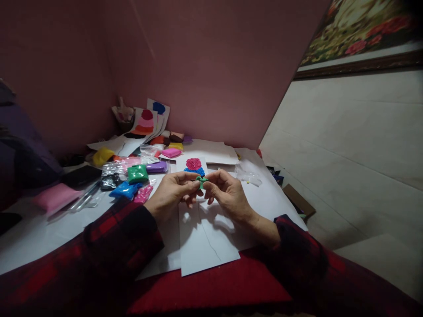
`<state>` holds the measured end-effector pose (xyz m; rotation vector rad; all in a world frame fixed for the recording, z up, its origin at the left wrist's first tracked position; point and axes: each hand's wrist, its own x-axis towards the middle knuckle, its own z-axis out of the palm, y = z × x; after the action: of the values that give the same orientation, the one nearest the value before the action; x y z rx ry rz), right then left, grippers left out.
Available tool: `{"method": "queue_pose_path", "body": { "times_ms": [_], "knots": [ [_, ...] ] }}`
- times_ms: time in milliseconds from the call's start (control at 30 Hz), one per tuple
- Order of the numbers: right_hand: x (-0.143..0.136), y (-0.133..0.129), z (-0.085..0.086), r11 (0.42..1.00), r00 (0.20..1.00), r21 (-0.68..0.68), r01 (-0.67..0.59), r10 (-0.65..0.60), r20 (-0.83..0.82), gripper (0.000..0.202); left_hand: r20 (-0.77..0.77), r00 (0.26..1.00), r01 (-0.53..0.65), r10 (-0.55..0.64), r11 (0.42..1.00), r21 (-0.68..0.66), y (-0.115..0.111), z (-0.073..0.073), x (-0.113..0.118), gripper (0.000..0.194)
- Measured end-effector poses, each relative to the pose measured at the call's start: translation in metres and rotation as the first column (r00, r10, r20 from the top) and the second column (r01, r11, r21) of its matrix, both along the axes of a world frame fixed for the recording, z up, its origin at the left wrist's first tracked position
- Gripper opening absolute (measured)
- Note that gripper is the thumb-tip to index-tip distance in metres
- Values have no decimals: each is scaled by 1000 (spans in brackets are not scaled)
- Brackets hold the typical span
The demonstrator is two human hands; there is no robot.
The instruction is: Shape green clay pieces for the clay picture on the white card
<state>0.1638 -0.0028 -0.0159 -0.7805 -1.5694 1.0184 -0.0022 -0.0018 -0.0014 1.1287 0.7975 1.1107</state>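
Between the fingertips of both hands is a small piece of green modelling clay point(202, 181). My left hand point(173, 191) pinches its left side, and my right hand point(229, 193) pinches its right side. Below them a white sheet of paper point(198, 251) lies on the table, with a thin drawn line running down it. At the sheet's far end are a round patch of dark pink clay point(193, 164) and a blue patch point(194, 172), the blue one partly hidden behind my fingers.
Left of my hands lie several clay packets, among them a green packet point(138, 174), a blue packet point(124, 190) and a pink packet point(57, 197). Decorated sheets point(145, 121) lean at the back left. A clear plastic bag point(249, 177) lies to the right.
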Motion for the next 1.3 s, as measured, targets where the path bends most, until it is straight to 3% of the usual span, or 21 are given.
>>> {"method": "queue_pose_path", "body": {
  "times_ms": [200, 467, 733, 1000, 1167, 1300],
  "knots": [
    [-1, -4, 1, 999, 999, -4, -36, 36, 30, 21, -77, 996, 40, -36, 998, 56, 1, -2, -1, 20],
    [-2, -5, 2, 998, 997, 54, 29, -33, 73, 8, -77, 994, 85, -82, 996, 40, -2, 2, -1, 28],
    [-2, -6, 2, 996, 993, 82, 35, -44, 109, 8, -86, 993, 83, -79, 996, 40, 2, -1, -3, 24],
    [0, -7, 2, 991, 987, 132, 24, -44, 155, 8, -229, 973, 70, -23, 978, 198, 0, 2, -2, 26],
    [0, -6, 3, 989, 989, 141, 45, -64, 133, 9, -207, 978, 47, -2, 976, 214, -2, 2, 1, 25],
    [0, -5, 4, 990, 989, 104, 91, -102, 106, 9, -146, 985, -61, 95, 973, 224, -1, 4, 3, 20]
  ]
}}
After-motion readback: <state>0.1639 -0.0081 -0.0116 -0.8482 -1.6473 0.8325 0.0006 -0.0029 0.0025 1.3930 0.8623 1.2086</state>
